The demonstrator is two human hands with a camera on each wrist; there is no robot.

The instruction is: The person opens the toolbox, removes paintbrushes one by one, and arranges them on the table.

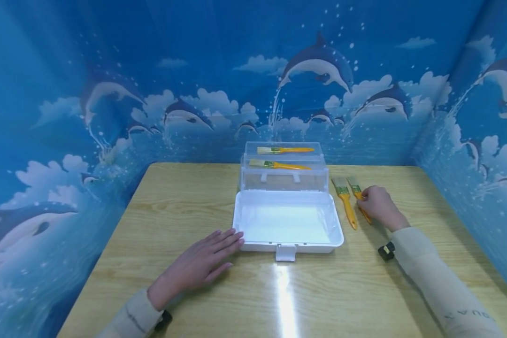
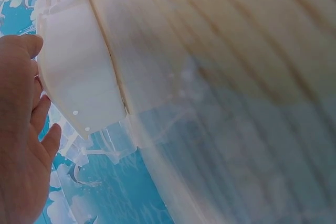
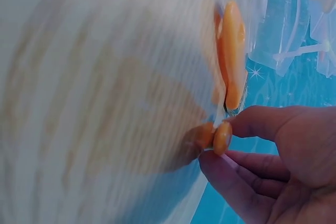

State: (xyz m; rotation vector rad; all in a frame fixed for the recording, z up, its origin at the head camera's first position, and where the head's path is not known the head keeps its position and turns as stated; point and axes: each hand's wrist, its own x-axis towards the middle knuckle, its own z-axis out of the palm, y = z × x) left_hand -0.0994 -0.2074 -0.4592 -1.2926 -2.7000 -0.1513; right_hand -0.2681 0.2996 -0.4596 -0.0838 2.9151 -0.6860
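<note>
My right hand point(image 1: 379, 204) pinches the orange handle of a narrow paintbrush point(image 1: 357, 188) that lies on the table, right of the box. In the right wrist view thumb and fingers stand on either side of that handle point(image 3: 222, 138). Just left of it lies a wider paintbrush point(image 1: 345, 204), bristles away from me. My left hand point(image 1: 203, 257) has its fingers extended, with the fingertips at the near left corner of a white plastic box point(image 1: 287, 220). The box's lid is raised, and nothing lies in its main compartment. In the left wrist view the fingers are beside the box wall point(image 2: 79, 56).
Two orange-handled paintbrushes, an upper one point(image 1: 285, 150) and a lower one point(image 1: 280, 165), lie in the raised clear trays point(image 1: 285, 179) behind the box. A white latch point(image 1: 285, 253) hangs at its front. Dolphin-printed blue cloth point(image 1: 211, 56) encloses the wooden table point(image 1: 181, 202) at back and sides.
</note>
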